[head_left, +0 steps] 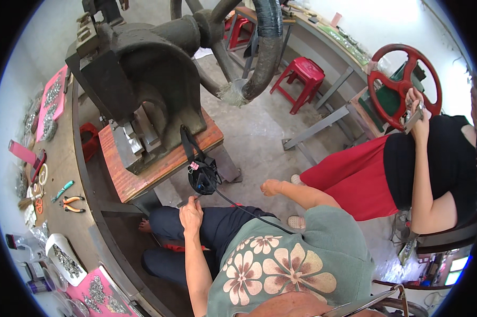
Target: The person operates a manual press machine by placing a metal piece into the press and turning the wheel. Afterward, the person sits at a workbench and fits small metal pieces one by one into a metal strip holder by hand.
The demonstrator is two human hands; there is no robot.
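Observation:
My left hand (191,215) is closed, pinching a small dark flat piece (183,202) above my dark-clothed thigh. Just beyond it, a black strapped device (204,177) with a pink tag hangs at the edge of a reddish wooden stand (123,174); its cable runs back toward my body. My right hand (272,186) is out to the right over the floor, its fingers curled in, and what it may hold is hidden. A heavy dark metal hand press (162,68) rises from the stand in front, with bright metal tooling (135,145) at its base.
A bench (64,174) curves along the left, bearing pliers (72,203), a white tray (74,259) of small metal parts and a pink sheet (114,301). At right, a co-worker grips a metal piece beside a red handwheel (373,79). A red stool (304,71) stands behind.

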